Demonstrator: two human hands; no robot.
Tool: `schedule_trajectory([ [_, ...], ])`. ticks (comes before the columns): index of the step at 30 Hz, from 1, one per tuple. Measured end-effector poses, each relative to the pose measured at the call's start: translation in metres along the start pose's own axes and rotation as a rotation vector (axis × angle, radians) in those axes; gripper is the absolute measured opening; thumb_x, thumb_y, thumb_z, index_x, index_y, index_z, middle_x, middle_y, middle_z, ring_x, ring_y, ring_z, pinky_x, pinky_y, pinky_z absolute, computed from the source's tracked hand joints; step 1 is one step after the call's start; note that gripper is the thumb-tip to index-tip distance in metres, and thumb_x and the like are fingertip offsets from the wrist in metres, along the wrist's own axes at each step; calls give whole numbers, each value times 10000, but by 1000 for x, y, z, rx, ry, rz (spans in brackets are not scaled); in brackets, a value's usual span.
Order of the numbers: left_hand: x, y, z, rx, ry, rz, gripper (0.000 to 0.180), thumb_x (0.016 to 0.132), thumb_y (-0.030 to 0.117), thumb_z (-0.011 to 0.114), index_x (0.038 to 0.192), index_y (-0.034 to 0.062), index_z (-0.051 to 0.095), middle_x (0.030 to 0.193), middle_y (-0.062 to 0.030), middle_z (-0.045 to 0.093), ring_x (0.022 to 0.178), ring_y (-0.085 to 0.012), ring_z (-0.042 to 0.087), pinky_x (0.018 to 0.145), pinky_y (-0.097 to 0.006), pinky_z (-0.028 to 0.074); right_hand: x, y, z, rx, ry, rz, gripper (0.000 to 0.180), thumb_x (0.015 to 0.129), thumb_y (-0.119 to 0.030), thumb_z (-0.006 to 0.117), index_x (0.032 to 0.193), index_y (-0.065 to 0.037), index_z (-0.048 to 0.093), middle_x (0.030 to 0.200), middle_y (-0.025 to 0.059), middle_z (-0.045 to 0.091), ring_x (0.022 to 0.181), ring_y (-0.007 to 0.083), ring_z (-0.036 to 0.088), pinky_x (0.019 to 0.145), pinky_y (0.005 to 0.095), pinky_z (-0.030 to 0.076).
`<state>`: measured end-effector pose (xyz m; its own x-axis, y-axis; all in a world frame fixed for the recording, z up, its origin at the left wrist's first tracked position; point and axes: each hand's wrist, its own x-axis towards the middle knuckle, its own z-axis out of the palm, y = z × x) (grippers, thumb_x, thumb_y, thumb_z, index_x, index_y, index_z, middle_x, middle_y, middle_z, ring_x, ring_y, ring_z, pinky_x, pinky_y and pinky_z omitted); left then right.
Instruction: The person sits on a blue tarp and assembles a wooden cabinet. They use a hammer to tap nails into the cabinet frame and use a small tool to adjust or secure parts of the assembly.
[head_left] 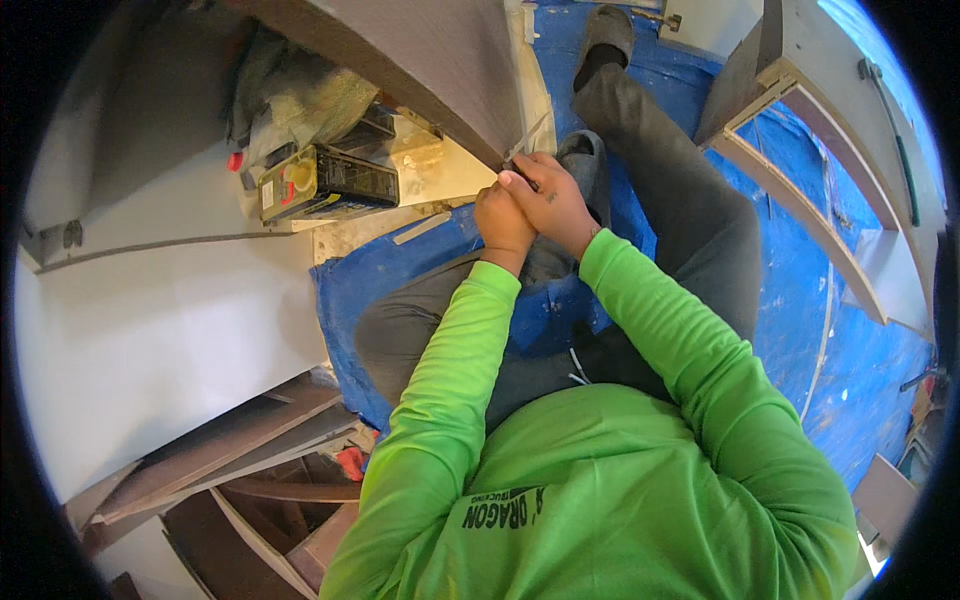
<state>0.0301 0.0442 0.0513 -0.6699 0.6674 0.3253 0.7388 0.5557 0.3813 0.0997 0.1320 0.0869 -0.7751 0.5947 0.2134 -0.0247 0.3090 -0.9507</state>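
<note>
My right hand [556,202] is closed around the dark handle of a thin-bladed tool [531,137]. Its narrow, pale blade points up and to the right; whether it is a knife or a scraper I cannot tell. Pressed against the right hand is my left hand [504,222], its fingers curled and whatever they grip hidden. Just beyond both hands, the corner of a brown wooden panel [440,75] comes down from the top, with the tool close beside its edge.
A rectangular metal can [352,182] stands inside a white cabinet at left. Loose boards [240,440] lie piled at lower left. Blue sheeting [790,340] covers the floor, and an open cabinet frame [800,180] stands at right. My legs [680,180] stretch out in front.
</note>
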Motion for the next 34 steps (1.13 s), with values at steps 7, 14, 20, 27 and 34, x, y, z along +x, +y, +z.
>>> schedule_trajectory([
  [7,-8,0,-6,-126,86,54,162,822,235,635,777,79,626,758,-153,662,709,-362,642,674,-466,490,-7,-13,2,-5,-1,-5,431,939,-285,622,1186,69,615,994,234,613,933,377,609,834,386,485],
  [14,-5,6,-19,-217,94,81,185,829,249,606,753,81,612,734,-122,632,769,-351,598,697,-479,427,-8,-22,1,-90,-26,17,421,953,-266,610,1190,82,608,971,223,603,911,364,603,822,376,482],
  [20,1,9,-20,-223,187,72,182,807,251,621,736,84,600,722,-111,595,790,-338,567,717,-463,406,-4,-18,1,-79,-41,-6,416,966,-247,591,1185,106,606,969,222,605,921,343,609,825,365,481],
  [27,7,9,-15,-230,178,76,188,793,239,625,700,77,606,695,-130,611,720,-353,581,669,-476,425,2,-19,0,-78,-43,-20,319,977,-246,573,1035,59,643,907,214,584,850,369,585,779,387,472],
  [34,12,-1,-6,-184,163,123,213,783,255,636,683,70,609,683,-143,620,698,-363,597,656,-488,443,8,-9,2,-39,-53,4,310,979,-263,580,1099,9,666,899,212,583,843,341,594,771,398,471],
])
